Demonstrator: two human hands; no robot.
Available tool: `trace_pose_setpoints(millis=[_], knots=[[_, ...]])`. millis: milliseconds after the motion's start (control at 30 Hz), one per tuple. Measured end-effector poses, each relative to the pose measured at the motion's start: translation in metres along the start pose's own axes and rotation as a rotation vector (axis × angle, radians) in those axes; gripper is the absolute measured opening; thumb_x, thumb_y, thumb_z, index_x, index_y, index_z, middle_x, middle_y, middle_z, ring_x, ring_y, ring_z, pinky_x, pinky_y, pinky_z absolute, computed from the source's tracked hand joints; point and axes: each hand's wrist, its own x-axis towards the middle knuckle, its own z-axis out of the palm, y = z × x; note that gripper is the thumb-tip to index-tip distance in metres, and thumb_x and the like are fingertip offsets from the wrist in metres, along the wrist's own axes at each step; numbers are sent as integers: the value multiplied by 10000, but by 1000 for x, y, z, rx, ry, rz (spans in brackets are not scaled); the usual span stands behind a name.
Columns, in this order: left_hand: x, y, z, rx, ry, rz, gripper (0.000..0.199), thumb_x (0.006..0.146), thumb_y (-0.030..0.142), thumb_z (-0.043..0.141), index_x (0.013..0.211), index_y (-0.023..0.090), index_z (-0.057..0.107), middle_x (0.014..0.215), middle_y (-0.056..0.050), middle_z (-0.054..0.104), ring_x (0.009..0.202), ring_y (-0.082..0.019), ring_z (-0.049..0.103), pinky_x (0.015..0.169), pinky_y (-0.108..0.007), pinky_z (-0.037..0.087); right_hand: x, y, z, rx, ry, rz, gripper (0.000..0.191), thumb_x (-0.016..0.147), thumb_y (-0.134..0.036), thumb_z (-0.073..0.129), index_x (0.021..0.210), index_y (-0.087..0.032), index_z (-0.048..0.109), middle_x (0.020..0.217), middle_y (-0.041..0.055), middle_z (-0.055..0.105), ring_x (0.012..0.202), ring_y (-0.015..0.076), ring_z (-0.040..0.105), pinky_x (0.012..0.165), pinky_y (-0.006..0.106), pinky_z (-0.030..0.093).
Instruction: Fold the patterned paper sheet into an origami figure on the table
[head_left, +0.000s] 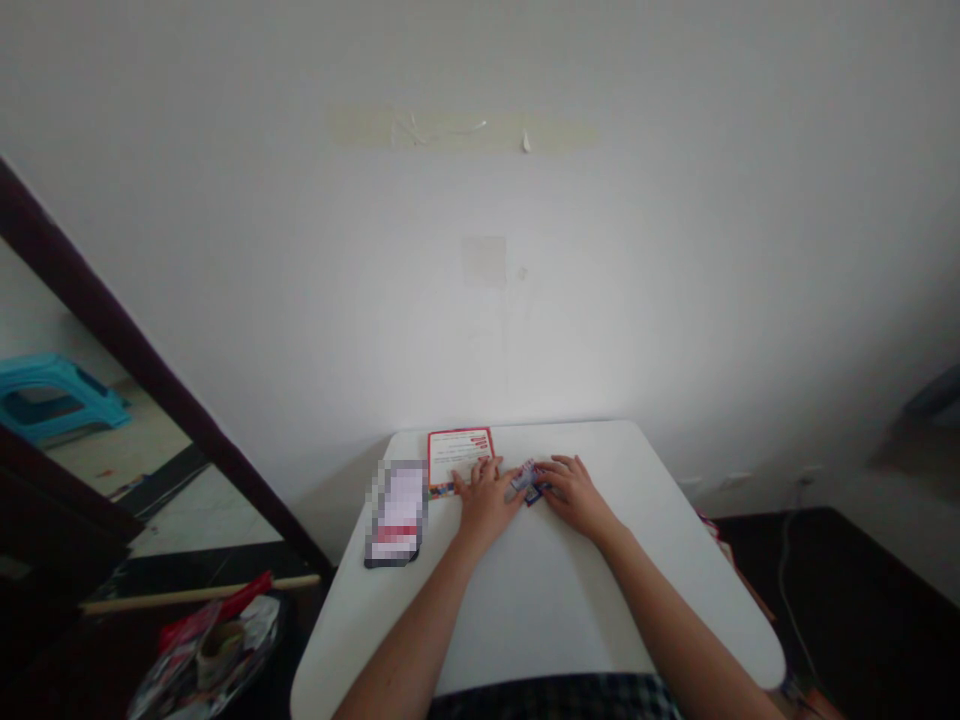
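Note:
Both of my hands rest over the far part of a white table. My left hand [486, 495] has its fingers spread, some over the lower right corner of a red-bordered printed sheet [454, 452], and its thumb at a small blue and white printed item [527, 480]. From the right, my right hand [574, 490] touches the same item with its fingertips. The item lies between the two hands, partly covered by fingers; whether it is one piece or more cannot be made out. A phone [397, 510], blurred by pixels, lies left of the sheet.
The white table [547, 620] stands against a pale wall [487, 330]. At the lower left are a full bin [217, 650] and a wooden stick [202, 592]. A blue stool [60, 395] shows farther left. A cable [784, 570] hangs on the right.

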Motion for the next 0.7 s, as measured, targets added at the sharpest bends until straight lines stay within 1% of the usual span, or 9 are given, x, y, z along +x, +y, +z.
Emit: trace_pose_setpoints(millis=[200,367,500,600,700], knots=[[0,-2,2,34,15,4,434,861,531,543,1267,381,581,1442,-40,478,1346,-327,334,1088,-743,100,0,-3,-1,-39,-12,-7,317,879,-233,537,1154,-352,641,1346,10,566,1306,272,396,1121,620,213],[1,-3,4,28,6,5,422,863,528,541,1256,383,589,1447,-30,476,1345,-325,331,1080,-752,99,0,-6,-4,-54,-30,6,353,861,-219,549,1167,-369,637,1351,5,558,1307,270,387,1128,621,193],[1,-4,5,20,14,7,413,863,515,547,1256,396,592,1441,-27,482,1336,-327,340,1076,-754,94,0,-10,-5,-81,-18,4,373,842,-195,552,1159,-370,642,1351,3,555,1318,276,370,1131,618,183],[2,-4,6,16,15,6,409,863,511,548,1253,397,595,1437,-33,486,1332,-328,346,1080,-748,94,1,-12,-5,-100,5,4,332,850,-215,558,1129,-369,650,1331,-5,569,1313,273,372,1127,620,184],[2,-5,7,15,18,12,406,872,509,534,1258,392,590,1440,-35,483,1339,-322,340,1081,-745,105,2,-14,-3,-106,22,22,253,871,-285,572,1096,-362,659,1309,-9,584,1303,281,378,1120,630,186]])
